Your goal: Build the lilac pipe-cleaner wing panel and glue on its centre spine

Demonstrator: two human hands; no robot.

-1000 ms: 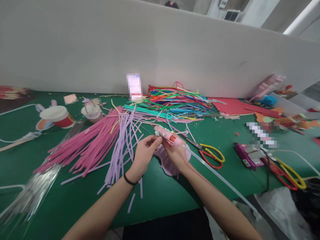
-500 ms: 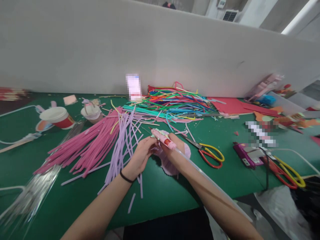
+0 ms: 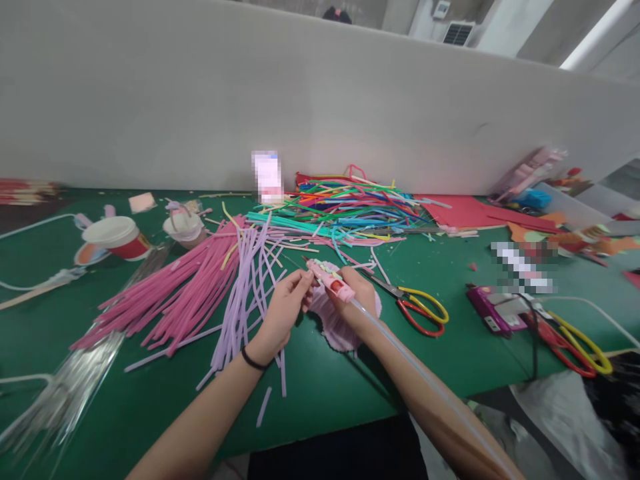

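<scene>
Single head view, forward and down

One camera, on wearer's head, above and behind bare left hand (image 3: 281, 308) and bare right hand (image 3: 359, 298); both near, mid-frame. Looks across flat green tabletop (image 3: 320, 387) to tall plain grey partition (image 3: 200, 93) beyond the hands. Wide sweep: white-and-red paper cup (image 3: 123, 239) well left of them, boxy purple object (image 3: 485, 309) well right.

I can read no words or numbers: the bright rectangular screen (image 3: 267, 175) standing on the green counter (image 3: 325, 400) is pixelated, and the orange-red patch (image 3: 336, 285) on the pink plastic glue gun (image 3: 325, 277) in my right grip (image 3: 357, 293) is too small.
</scene>
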